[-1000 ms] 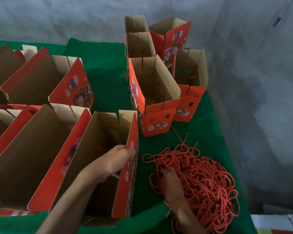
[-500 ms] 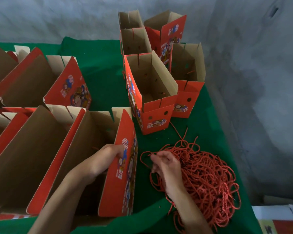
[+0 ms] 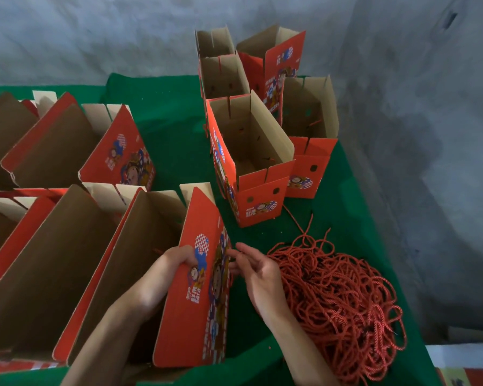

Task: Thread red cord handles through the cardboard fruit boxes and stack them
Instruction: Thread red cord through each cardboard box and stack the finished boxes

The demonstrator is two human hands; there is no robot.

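- Head view: the left hand (image 3: pixel 179 260) is gripping the top edge of the near box (image 3: pixel 195 288), thumb lying on the printed red face and fingers curled behind the panel, so its grip is closed on the cardboard.
- The right hand (image 3: pixel 258 277) is hovering just beside that red face at its 3 o'clock side, fingertips (image 3: pixel 239 246) meeting the panel's edge; they are pinching together (whether a cord end is between them I cannot tell).
- The cord pile (image 3: pixel 338 307), a loose red tangle, is lying on the green bench (image 3: pixel 173 135) at 4 o'clock of the frame, touching the right wrist.
- A cluster of upright boxes (image 3: pixel 251 162) is standing at 12 o'clock, pressed against one another, open tops showing brown interiors; the nearest one is showing two punched holes on its front.
- More open boxes (image 3: pixel 53 151) are sitting in rows at 9 o'clock, side by side with the near box.
- A grey wall (image 3: pixel 402 107) is rising behind and to the right of the bench.
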